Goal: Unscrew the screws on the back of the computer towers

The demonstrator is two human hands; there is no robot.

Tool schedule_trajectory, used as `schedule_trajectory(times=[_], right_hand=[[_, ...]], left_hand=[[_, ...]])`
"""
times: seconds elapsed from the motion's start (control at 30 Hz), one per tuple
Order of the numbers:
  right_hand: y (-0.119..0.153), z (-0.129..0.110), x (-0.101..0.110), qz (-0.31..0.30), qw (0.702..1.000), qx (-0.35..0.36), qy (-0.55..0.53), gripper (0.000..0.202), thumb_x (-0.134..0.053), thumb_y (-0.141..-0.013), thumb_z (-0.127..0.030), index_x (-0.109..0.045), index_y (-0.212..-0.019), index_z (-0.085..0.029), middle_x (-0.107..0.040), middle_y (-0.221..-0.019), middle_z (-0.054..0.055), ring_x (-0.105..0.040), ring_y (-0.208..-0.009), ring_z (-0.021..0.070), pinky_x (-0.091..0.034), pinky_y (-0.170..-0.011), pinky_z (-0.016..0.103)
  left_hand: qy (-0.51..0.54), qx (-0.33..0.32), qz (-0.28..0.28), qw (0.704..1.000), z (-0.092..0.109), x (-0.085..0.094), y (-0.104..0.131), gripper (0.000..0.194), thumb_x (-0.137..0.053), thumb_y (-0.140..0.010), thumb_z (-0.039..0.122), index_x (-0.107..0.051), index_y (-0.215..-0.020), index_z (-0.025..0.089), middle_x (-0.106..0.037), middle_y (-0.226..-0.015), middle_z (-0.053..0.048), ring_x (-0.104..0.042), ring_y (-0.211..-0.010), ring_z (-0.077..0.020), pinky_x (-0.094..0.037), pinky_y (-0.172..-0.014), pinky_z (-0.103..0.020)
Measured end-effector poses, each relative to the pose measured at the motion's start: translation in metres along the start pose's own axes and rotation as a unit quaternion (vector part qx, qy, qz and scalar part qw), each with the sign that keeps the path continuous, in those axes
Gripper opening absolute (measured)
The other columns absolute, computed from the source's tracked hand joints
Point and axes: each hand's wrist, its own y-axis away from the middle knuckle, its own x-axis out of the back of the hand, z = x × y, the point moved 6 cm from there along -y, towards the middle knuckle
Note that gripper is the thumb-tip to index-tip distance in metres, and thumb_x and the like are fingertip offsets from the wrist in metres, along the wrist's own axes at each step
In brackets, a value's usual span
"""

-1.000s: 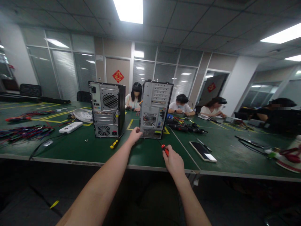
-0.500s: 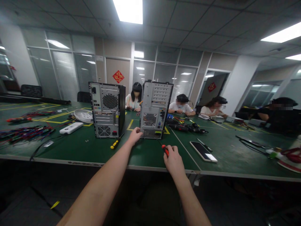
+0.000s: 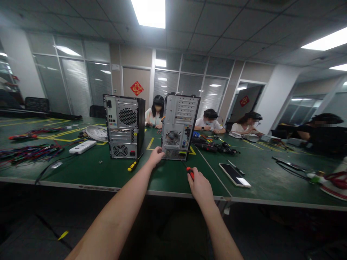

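A grey computer tower case [image 3: 173,121] stands upright on the green table, its back panel facing me. My left hand [image 3: 156,156] grips its lower left edge, the fingers partly hidden by the case. In my right hand [image 3: 201,183], closed around the handle, is a red and black screwdriver [image 3: 191,173]. Its thin shaft points up and left toward the foot of the case; whether the tip touches anything I cannot tell. To the left stands a second computer tower [image 3: 121,126], also back side toward me. A yellow and black screwdriver [image 3: 132,165] lies before it.
A phone [image 3: 234,175] lies right of my right hand. Black cables and tools [image 3: 217,146] lie behind it. On the left are a white power bank-like device [image 3: 82,147], a white basket [image 3: 97,133] and tangled coloured wires [image 3: 29,153]. Several people sit across the table.
My right hand has shifted very slightly, still holding the screwdriver. My left hand stays at the case edge.
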Motion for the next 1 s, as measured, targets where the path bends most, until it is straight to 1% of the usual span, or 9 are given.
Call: schedule_trajectory(times=[0.23,0.47,0.67,0.77,0.9,1.0], right_hand=[[-0.0016,0.0005,-0.0021,-0.009,1.000,-0.011,-0.004,0.014,-0.046,-0.108,-0.033,-0.052,-0.113,-0.021,-0.071,-0.098,0.005,-0.072,-0.082,0.0187,-0.038,-0.063,0.027],[-0.0004,0.0023,-0.0017,-0.007,0.999,-0.034,-0.010,0.015,-0.045,-0.108,-0.035,-0.051,-0.111,-0.021,-0.074,-0.098,0.005,-0.073,-0.085,0.0195,-0.037,-0.063,0.026],[-0.0003,0.0019,-0.0014,-0.017,0.999,-0.039,-0.021,0.016,-0.043,-0.109,-0.036,-0.051,-0.112,-0.022,-0.073,-0.097,0.005,-0.072,-0.084,0.0199,-0.038,-0.064,0.027],[-0.0013,0.0027,-0.0015,-0.012,0.999,-0.031,-0.035,0.015,-0.048,-0.107,-0.036,-0.051,-0.112,-0.022,-0.071,-0.098,0.005,-0.070,-0.086,0.0197,-0.039,-0.067,0.027],[-0.0019,0.0039,-0.0006,-0.005,0.998,-0.028,-0.049,0.018,-0.057,-0.100,-0.026,-0.054,-0.117,-0.020,-0.065,-0.108,0.006,-0.068,-0.092,0.0189,-0.042,-0.072,0.027],[-0.0020,0.0044,0.0002,-0.002,0.998,-0.029,-0.049,0.023,-0.058,-0.097,-0.020,-0.056,-0.120,-0.019,-0.060,-0.115,0.008,-0.066,-0.091,0.0178,-0.043,-0.074,0.027]], left_hand=[[0.006,0.003,0.001,1.000,-0.0003,-0.0002,0.0002,0.014,-0.064,-0.068,0.014,-0.056,-0.078,0.020,-0.056,-0.069,0.004,-0.052,-0.068,-0.0144,-0.039,-0.068,-0.027],[0.001,0.004,-0.002,1.000,-0.0025,-0.0006,-0.0005,0.014,-0.064,-0.068,0.014,-0.056,-0.078,0.020,-0.055,-0.069,0.004,-0.052,-0.068,-0.0145,-0.038,-0.067,-0.027],[0.001,0.002,-0.007,1.000,-0.0028,-0.0003,-0.0008,0.014,-0.064,-0.069,0.014,-0.055,-0.077,0.020,-0.055,-0.068,0.004,-0.052,-0.068,-0.0142,-0.039,-0.068,-0.027],[0.001,0.004,-0.008,1.000,-0.0022,0.0002,-0.0002,0.014,-0.064,-0.069,0.014,-0.056,-0.078,0.020,-0.056,-0.069,0.004,-0.052,-0.068,-0.0144,-0.039,-0.068,-0.027],[0.001,-0.002,-0.005,1.000,-0.0018,0.0004,-0.0007,0.014,-0.065,-0.069,0.014,-0.056,-0.078,0.020,-0.056,-0.070,0.004,-0.052,-0.068,-0.0144,-0.038,-0.067,-0.027],[0.003,-0.002,-0.005,1.000,-0.0035,0.0000,-0.0022,0.015,-0.065,-0.068,0.014,-0.056,-0.079,0.020,-0.057,-0.071,0.004,-0.054,-0.069,-0.0147,-0.039,-0.069,-0.027]])
